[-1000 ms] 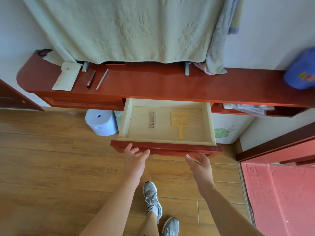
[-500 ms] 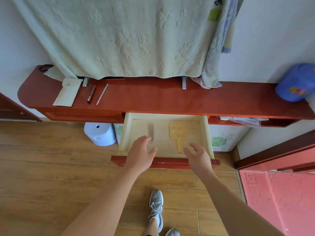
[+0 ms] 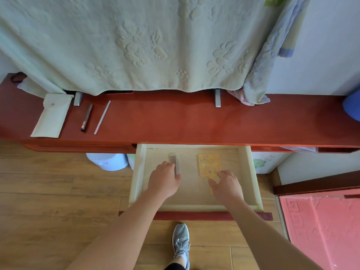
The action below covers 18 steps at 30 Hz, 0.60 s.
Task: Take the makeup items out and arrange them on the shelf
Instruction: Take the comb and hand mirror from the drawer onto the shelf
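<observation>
Head view: in the open drawer [image 3: 139,172] under the red shelf [image 3: 175,121], the left hand [image 3: 164,182] curls its fingers [image 3: 166,165] over the near end of a small comb [image 3: 174,161]. The right hand [image 3: 227,187] arches over the handle of a flat yellow paddle-shaped item [image 3: 209,164]. Whether either grasp has closed cannot be told. Both pieces lie flat on the drawer floor and look light, stiff and thin, probably best pinched at an edge or by the handle. A pouch [image 3: 51,115] and two slim pencils [image 3: 86,117] lie on the shelf's left end.
</observation>
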{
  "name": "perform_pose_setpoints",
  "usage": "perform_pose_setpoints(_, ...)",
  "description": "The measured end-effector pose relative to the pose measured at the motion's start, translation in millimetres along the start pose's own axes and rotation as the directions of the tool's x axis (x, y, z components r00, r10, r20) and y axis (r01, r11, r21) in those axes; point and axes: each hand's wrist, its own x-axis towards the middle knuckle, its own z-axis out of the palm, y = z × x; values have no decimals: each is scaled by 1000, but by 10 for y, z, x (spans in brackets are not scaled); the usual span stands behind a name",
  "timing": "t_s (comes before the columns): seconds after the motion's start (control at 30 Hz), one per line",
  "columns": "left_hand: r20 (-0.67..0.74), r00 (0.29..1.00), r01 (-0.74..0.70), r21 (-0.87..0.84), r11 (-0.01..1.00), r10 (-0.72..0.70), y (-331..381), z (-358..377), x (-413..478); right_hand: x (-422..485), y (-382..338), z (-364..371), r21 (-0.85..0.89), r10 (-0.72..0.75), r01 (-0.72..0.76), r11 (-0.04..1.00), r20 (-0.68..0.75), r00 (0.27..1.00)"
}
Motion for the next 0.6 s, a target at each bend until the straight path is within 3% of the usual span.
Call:
perform_pose_setpoints(0.3,29,987,161,-63,985,-159,-61,292,393,290,42,277,-80,112,-106,991,75,991)
perform_pose_setpoints(0.6,24,986,168,-82,982,-167,-101,404,522,363,-50,429,-54,134,-133,990,15,991)
